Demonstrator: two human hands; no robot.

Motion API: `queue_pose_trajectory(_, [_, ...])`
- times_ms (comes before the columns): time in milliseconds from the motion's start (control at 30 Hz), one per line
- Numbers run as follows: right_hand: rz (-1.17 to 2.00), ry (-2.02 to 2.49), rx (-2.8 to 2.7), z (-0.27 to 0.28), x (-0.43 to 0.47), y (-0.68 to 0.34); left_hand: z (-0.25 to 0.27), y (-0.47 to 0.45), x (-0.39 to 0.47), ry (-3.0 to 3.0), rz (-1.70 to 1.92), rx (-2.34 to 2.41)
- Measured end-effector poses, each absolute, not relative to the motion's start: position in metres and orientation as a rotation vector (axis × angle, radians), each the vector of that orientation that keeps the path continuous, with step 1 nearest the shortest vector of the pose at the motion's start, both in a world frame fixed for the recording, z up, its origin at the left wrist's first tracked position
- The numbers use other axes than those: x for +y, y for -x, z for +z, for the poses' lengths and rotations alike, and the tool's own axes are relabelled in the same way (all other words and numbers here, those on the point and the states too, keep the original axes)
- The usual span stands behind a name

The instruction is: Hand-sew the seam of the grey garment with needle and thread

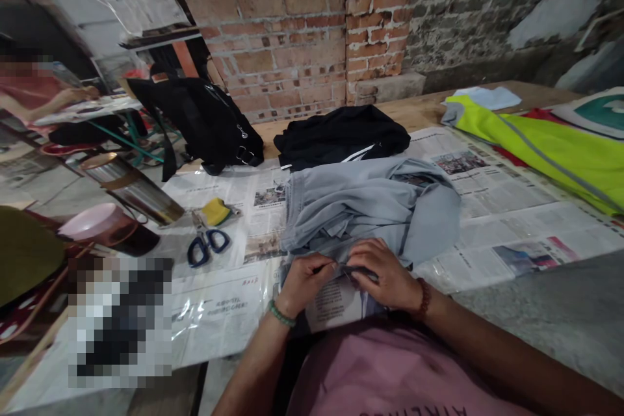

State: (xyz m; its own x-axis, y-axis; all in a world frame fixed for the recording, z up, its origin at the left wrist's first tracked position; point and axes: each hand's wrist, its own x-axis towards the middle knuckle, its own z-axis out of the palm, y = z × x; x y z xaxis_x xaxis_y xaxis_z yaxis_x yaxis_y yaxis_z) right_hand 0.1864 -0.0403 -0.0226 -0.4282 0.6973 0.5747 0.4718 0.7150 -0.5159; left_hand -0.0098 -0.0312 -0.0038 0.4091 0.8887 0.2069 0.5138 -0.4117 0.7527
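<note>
A light grey garment [370,201] lies bunched on the newspaper-covered table [482,234], right in front of me. At its near edge, my left hand [309,279] pinches the grey cloth between thumb and fingers. Close beside it, my right hand [377,270] also grips the edge, its fingers curled over a dark strip of the fabric. The fingertips of both hands almost meet; anything small between them is too fine to make out. Behind the grey garment sits a folded black garment [336,133] with white stripes.
Left of the garment lie blue-handled scissors [207,244] and a yellow object [216,211]. A metal flask [131,185], a dark cup [129,234] and a black bag [199,117] stand beyond. At right are a neon-yellow garment [550,149] and an iron [599,114]. Another person [41,97] sits far left.
</note>
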Motion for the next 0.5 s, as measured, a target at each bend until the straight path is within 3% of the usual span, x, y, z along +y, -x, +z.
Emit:
queue_pose_trajectory(333, [0.26, 0.885, -2.179, -0.027, -0.028, -0.172, -0.009, 0.013, -0.028, -2.033, 0.767, 1.202])
queue_pose_trajectory(500, [0.397, 0.893, -2.085, -0.026, -0.025, -0.167, -0.005, 0.012, -0.029, -2.035, 0.782, 1.196])
